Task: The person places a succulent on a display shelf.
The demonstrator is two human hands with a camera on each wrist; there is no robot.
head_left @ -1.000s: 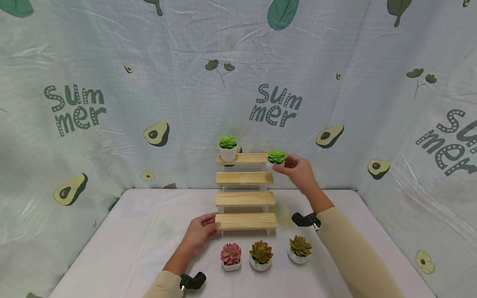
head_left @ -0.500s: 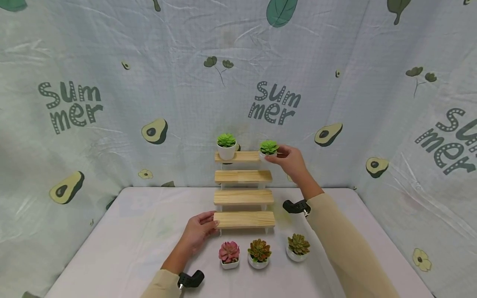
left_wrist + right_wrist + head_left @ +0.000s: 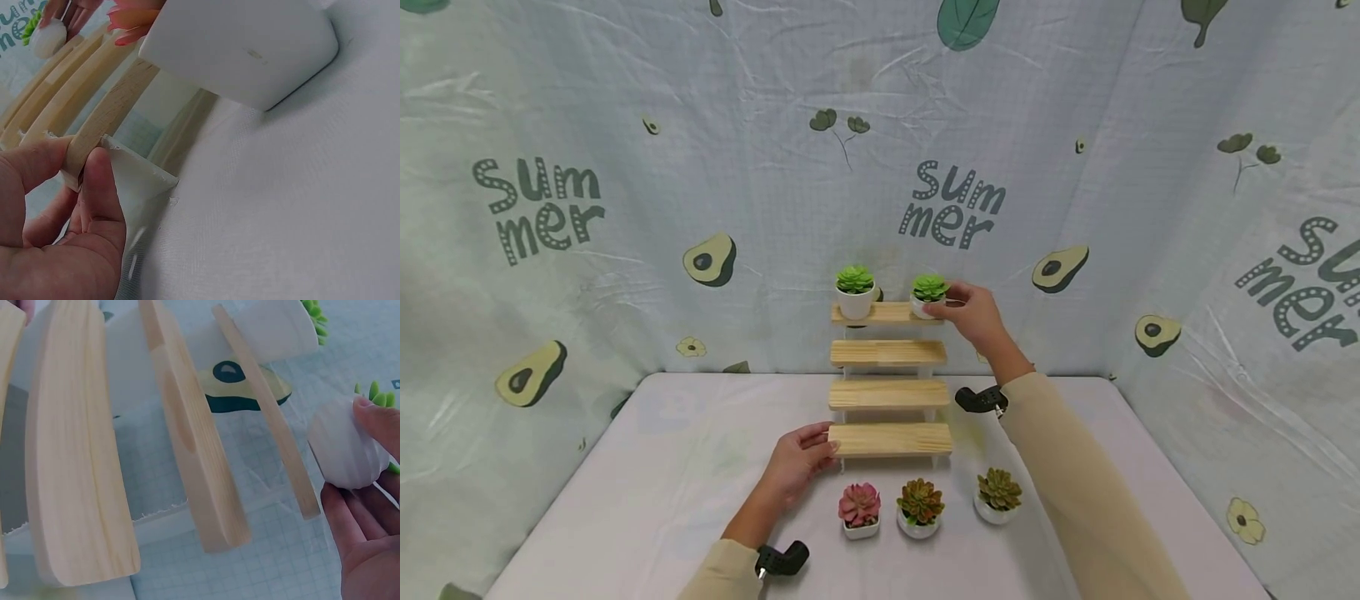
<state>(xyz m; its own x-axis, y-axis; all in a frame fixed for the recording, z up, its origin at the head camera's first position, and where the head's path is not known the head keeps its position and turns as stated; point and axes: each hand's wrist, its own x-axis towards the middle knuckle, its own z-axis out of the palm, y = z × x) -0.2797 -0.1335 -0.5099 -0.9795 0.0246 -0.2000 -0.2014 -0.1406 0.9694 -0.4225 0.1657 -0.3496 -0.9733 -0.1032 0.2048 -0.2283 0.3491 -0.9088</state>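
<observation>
Your right hand [image 3: 973,315] is pinching a potted green succulent [image 3: 929,287] just above the top board's [image 3: 889,313] right end; your left hand [image 3: 801,462] is gripping the lowest board [image 3: 891,440]. Three more succulents [image 3: 919,502] are sitting nearer you on the white-covered table [image 3: 685,475], printed sheeting [image 3: 775,200] hanging behind.

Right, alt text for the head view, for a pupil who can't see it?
A right hand holds a green succulent at the top right of a four-step wooden stand; the left hand grips the bottom shelf. Another green succulent stands top left, and three potted succulents sit in front.
</observation>
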